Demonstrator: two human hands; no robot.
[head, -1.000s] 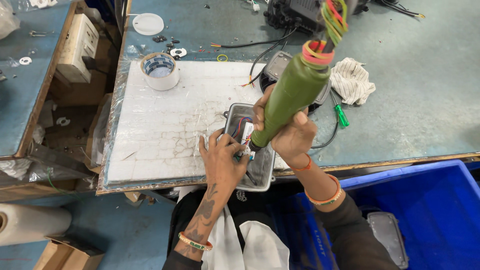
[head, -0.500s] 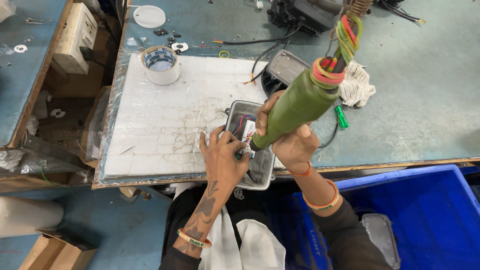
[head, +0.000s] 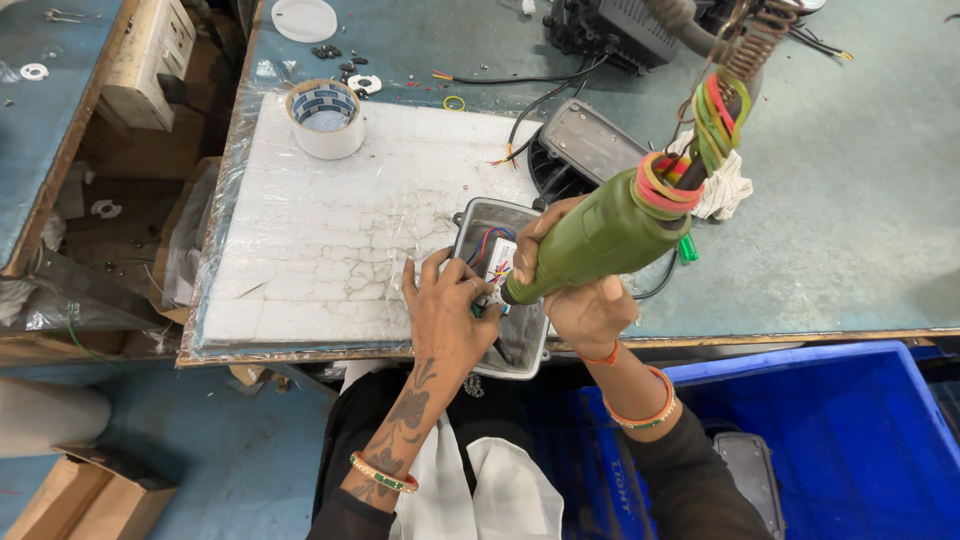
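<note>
Head view, read left to right. At far left a cardboard box (head: 150, 50) sits on the neighbouring bench. On your teal-painted worktable (head: 850, 200) lies a white cracked foam mat under clear film (head: 330, 240), carrying a roll of clear tape (head: 325, 118). At the mat's right edge, over the table's near rim, rests the open grey metal housing with coloured wires inside (head: 480, 225). Your left hand (head: 445, 310) presses flat on this housing, fingers spread and steadying it beside the tool tip. Your right hand (head: 580, 300) is wrapped around the green cylindrical power screwdriver (head: 610, 240), which tilts down-left with its tip inside the housing. The tool's rear carries coloured bands and hangs from a coiled cord (head: 755, 45). Behind it lies a dark grey cover plate (head: 590, 145); a white rag (head: 728, 190) sits just right. A blue plastic crate (head: 850, 440) stands below the table's edge.
</note>
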